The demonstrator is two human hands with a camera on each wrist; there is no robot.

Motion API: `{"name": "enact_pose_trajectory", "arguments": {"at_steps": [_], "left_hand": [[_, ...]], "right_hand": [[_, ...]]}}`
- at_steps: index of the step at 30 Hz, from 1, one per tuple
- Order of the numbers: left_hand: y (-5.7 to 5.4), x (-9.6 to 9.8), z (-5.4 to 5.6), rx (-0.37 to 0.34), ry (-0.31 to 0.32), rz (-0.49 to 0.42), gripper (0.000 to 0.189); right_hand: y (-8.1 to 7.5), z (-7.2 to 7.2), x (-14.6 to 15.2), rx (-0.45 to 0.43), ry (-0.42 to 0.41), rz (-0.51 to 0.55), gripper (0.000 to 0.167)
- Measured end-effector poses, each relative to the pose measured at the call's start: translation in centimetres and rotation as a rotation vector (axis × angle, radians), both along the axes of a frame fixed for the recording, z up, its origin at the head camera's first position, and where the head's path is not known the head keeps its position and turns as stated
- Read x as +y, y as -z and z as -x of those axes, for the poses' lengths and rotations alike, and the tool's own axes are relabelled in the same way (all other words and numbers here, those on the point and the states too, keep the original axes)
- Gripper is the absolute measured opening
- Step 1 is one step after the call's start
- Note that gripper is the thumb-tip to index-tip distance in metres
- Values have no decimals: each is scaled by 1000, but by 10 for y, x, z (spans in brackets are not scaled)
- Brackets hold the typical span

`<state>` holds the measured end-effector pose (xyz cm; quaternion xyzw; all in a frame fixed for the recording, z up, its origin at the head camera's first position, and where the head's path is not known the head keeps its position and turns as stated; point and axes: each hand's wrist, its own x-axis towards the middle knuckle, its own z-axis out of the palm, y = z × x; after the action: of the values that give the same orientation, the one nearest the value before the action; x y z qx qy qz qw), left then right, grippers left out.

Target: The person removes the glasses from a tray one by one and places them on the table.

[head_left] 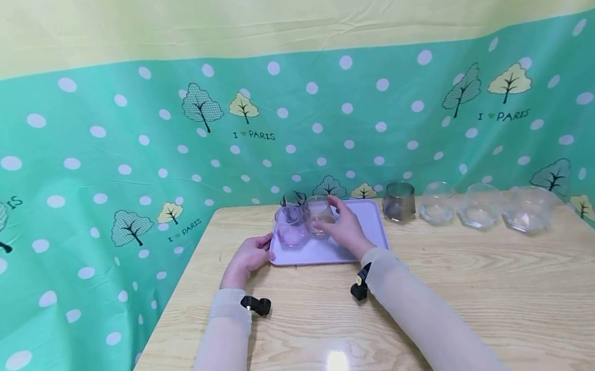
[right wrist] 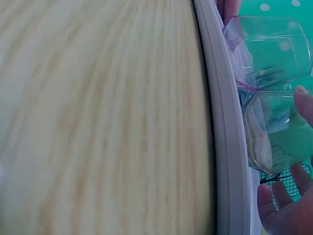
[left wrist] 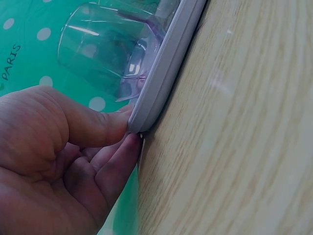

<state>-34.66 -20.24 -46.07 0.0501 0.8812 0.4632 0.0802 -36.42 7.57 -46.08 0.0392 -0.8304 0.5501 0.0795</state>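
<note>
A lilac tray [head_left: 331, 256] lies on the table with three glasses on it. My left hand [head_left: 250, 257] pinches the tray's left edge, thumb above and fingers below, as the left wrist view shows. Close to that edge stands a pink-tinted glass [head_left: 292, 234]. Partly hidden behind it is a darker glass [head_left: 292, 200]. My right hand [head_left: 346, 227] holds a faintly amber, clear glass [head_left: 319, 213] beside the pink one, thumb on its near side and a finger on the far right side. In the right wrist view this amber glass [right wrist: 274, 132] stands against its pink neighbour [right wrist: 269, 51].
Right of the tray, a smoky grey glass [head_left: 399, 202] stands in a row with three clear glass bowls, the nearest being a faceted bowl [head_left: 437, 205]. The wooden table [head_left: 301, 340] meets a green dotted curtain [head_left: 126, 142] at the back and left.
</note>
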Motion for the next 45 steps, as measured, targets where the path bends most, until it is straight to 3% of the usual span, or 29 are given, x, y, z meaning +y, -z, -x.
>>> {"name": "enact_pose_trajectory", "arguments": {"at_steps": [24,45], "left_hand": [[2,0,2,-10,-7,-2,70],[2,-1,2,-11,-11,14,69]], "right_hand": [[-2,1,-7,-1,22,-74,92],[4,-5,-7,-2,28,-29,89]]}}
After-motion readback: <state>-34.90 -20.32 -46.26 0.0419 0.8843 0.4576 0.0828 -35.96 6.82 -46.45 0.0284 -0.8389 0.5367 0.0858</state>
